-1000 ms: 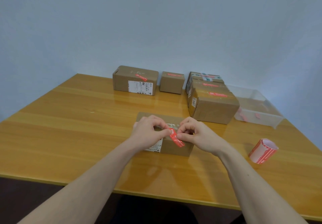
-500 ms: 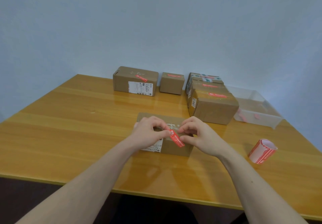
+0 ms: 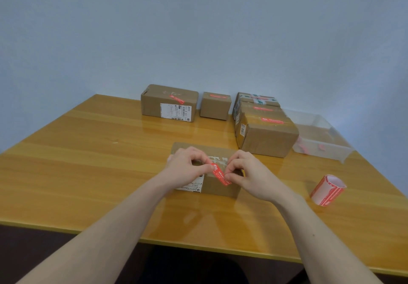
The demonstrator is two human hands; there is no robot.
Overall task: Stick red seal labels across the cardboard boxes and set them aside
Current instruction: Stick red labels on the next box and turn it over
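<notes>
A small cardboard box [image 3: 217,187] lies on the wooden table [image 3: 88,173] in front of me, with a white shipping label on its near face. Over its top edge a red seal label [image 3: 220,174] runs diagonally. My left hand [image 3: 187,169] pinches the label's upper end between thumb and forefinger. My right hand [image 3: 249,175] pinches its lower end the same way. Both hands hide much of the box top.
Several sealed boxes stand along the far edge: a wide box [image 3: 169,102], a small box [image 3: 215,105] and a cluster of boxes [image 3: 267,133] at the right. A clear plastic tray [image 3: 322,138] sits beyond them. A roll of red labels [image 3: 329,190] lies at the right.
The label has shifted slightly up and to the right over the box edge, and my right fingers have closed in on its lower end. The box has not moved.
</notes>
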